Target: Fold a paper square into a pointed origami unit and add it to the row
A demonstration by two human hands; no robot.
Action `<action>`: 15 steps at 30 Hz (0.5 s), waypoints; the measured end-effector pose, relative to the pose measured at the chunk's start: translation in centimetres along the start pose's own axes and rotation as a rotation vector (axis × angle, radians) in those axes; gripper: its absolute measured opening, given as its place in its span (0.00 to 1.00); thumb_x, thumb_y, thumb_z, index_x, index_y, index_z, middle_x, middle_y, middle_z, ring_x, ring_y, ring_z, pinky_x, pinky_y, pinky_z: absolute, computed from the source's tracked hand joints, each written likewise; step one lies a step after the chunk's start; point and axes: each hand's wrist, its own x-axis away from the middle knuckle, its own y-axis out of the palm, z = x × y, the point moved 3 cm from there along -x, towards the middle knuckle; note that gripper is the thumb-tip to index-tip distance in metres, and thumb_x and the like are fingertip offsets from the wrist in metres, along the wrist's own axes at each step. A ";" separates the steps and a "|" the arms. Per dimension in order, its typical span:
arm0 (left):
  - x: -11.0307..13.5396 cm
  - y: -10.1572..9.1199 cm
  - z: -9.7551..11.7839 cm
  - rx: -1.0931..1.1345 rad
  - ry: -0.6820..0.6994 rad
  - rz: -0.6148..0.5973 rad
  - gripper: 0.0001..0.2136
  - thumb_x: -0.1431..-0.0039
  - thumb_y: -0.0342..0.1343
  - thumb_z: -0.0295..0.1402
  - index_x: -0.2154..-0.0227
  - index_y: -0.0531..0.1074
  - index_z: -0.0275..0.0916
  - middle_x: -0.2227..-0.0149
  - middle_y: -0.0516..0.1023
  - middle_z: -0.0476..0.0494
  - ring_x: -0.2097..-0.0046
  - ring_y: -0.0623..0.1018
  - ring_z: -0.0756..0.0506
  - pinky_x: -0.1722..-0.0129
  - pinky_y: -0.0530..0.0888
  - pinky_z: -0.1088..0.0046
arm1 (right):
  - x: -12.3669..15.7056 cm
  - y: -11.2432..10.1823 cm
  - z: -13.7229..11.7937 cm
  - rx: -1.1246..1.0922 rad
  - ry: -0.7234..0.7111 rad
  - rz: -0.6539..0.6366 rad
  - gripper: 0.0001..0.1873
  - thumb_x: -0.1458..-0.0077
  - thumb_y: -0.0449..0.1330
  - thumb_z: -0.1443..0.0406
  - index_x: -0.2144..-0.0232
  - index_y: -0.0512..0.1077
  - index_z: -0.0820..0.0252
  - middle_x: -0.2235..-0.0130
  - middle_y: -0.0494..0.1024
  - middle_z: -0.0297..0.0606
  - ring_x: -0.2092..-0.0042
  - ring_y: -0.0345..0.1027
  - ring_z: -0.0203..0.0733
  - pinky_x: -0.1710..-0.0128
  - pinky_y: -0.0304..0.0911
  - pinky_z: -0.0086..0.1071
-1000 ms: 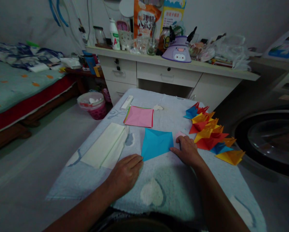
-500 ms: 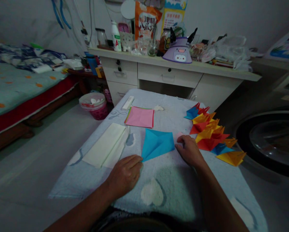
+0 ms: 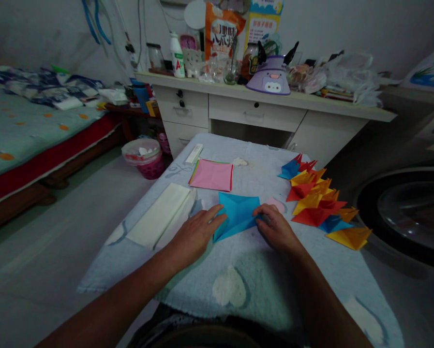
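A partly folded blue paper square [image 3: 235, 212] lies on the towel-covered table [image 3: 238, 285]. My left hand [image 3: 195, 234] lies flat with its fingers stretched out, its fingertips pressing the paper's left edge. My right hand [image 3: 275, 229] has its fingers bent and pinched on the paper's right corner, which it lifts and folds inward. A small pink scrap [image 3: 276, 204] shows just beyond my right hand.
A stack of pink sheets [image 3: 212, 175], a folded white cloth [image 3: 160, 220] and a white tube [image 3: 194, 153] lie to the left. Several folded orange, red and blue paper pieces [image 3: 316, 198] sit right. A cluttered desk [image 3: 267, 99], pink bin [image 3: 144, 157] and bed [image 3: 28, 125] lie beyond.
My left hand slid forward onto the paper's left edge. My right hand moved left and took hold of the right corner, folding it in. The camera shifted slightly.
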 end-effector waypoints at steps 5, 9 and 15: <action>-1.2 0.0 0.0 0.006 0.041 -0.041 0.26 0.42 0.43 0.15 0.43 0.65 0.41 0.36 0.62 0.38 0.44 0.73 0.39 0.48 0.73 0.59 | -0.1 -1.1 -0.3 -0.032 -0.107 0.015 0.10 0.52 0.53 0.75 0.70 0.67 0.55 0.60 0.72 0.37 0.54 0.64 0.45 0.51 0.54 0.41; -1.5 0.0 0.2 0.047 0.039 -0.021 0.19 0.39 0.47 0.21 0.46 0.68 0.39 0.38 0.65 0.37 0.47 0.74 0.40 0.49 0.74 0.60 | -0.1 -1.5 0.0 -0.106 -0.102 0.047 0.11 0.53 0.53 0.76 0.72 0.68 0.56 0.58 0.70 0.38 0.53 0.63 0.44 0.52 0.56 0.40; -1.4 0.7 0.6 0.066 0.117 0.009 0.09 0.37 0.50 0.26 0.58 0.74 0.39 0.50 0.75 0.40 0.49 0.75 0.42 0.49 0.74 0.63 | -0.1 -1.4 0.4 -0.189 -0.106 0.030 0.13 0.56 0.50 0.77 0.72 0.65 0.56 0.60 0.71 0.37 0.55 0.66 0.41 0.54 0.59 0.36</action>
